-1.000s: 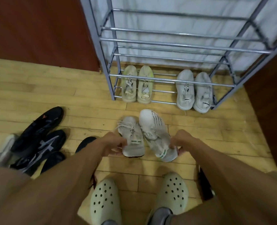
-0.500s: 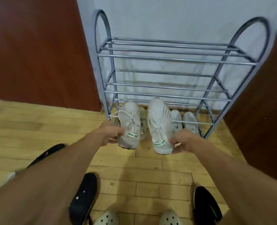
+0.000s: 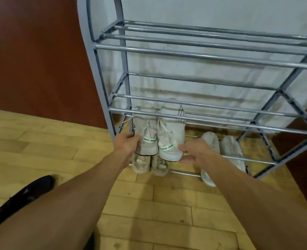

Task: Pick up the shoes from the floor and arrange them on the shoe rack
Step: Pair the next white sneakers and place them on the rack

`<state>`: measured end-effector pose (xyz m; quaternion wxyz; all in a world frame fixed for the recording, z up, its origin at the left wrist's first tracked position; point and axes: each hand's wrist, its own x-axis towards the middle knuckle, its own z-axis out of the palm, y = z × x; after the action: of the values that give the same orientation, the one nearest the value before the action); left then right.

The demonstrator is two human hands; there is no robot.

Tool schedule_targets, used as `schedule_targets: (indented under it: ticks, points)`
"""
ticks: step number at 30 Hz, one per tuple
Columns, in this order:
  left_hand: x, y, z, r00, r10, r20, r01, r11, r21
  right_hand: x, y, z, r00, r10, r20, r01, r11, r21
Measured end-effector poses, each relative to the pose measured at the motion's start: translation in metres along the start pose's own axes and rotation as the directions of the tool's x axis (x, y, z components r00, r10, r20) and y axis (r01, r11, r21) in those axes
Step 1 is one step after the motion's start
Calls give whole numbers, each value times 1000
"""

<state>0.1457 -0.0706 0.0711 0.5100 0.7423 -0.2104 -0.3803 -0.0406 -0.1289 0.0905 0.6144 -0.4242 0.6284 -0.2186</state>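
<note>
Both sneakers have gone forward since a moment ago: they were held in the air in front of the shoe rack (image 3: 203, 56), and now their toes are pushed in past its front rail. The left hand (image 3: 126, 144) grips the greyish sneaker (image 3: 146, 130) at the heel, fingers curled round its outer side. The right hand (image 3: 194, 152) pinches the heel of the whiter sneaker (image 3: 170, 134), fingers on top and thumb underneath. The two shoes sit side by side and touching, heels toward the person, each with a green stripe across the back. They are at the rack's left end, and the front rail of the second tier from the bottom crosses over their uppers. I cannot tell whether they rest on any rail yet.

Directly under them, on the rack's bottom tier, lies a worn beige pair (image 3: 141, 164), heels outward. Further right on that same tier is a white pair (image 3: 221, 148), the heels jutting out over the front rail. Well to the left of the rack, a black shoe (image 3: 32, 192) lies on the plank floor (image 3: 41, 141). Behind the rack is a white wall (image 3: 203, 13), and to its left a red-brown panel (image 3: 32, 51).
</note>
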Motion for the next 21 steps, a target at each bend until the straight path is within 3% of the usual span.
schedule_targets:
  ticks: [4, 10, 16, 18, 21]
  points:
    - [21, -4, 6, 994, 48, -103, -54, 996, -65, 20, 4, 9, 1000, 21, 10, -21, 1000, 4]
    - [27, -11, 12, 998, 57, 1, -57, 998, 37, 25, 5, 18, 999, -17, -47, 15, 999, -34]
    - [11, -3, -5, 999, 23, -34, -21, 998, 59, 9, 4, 20, 992, -97, -84, 72, 962, -262]
    - [-4, 0, -13, 1000, 11, 3, -12, 989, 145, -5, 4, 24, 974, -186, -128, 112, 891, -440]
    - [-33, 10, -31, 981, -55, 185, -24, 916, 401, -31, 7, 24, 912, -408, -31, 211, 535, -818]
